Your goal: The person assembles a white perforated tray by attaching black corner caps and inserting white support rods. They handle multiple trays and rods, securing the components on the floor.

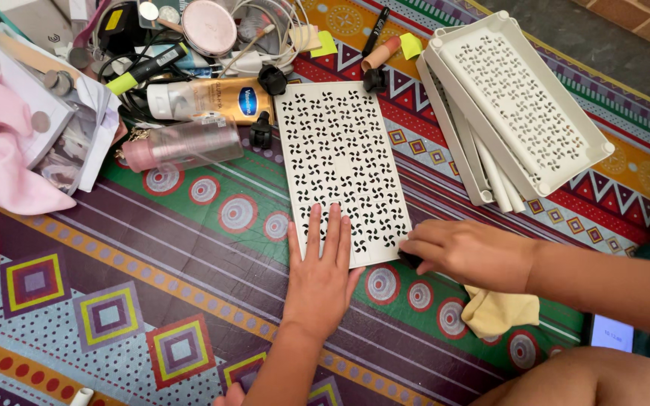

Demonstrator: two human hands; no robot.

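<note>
A home setting is suggested, with the work done at floor level. A brightly patterned woven mat (114, 301) of stripes, circles and diamonds is spread over grey paving (603, 37). Household clutter is heaped at one corner: a clear plastic bottle with pink cap (186, 144), a round pink compact (208, 26), tangled white cables (265, 30), and pink cloth (1, 150).

Perforated panel (340, 169) lies between toiletries pile (182, 83), left, and stacked trays (517, 105), right.
</note>
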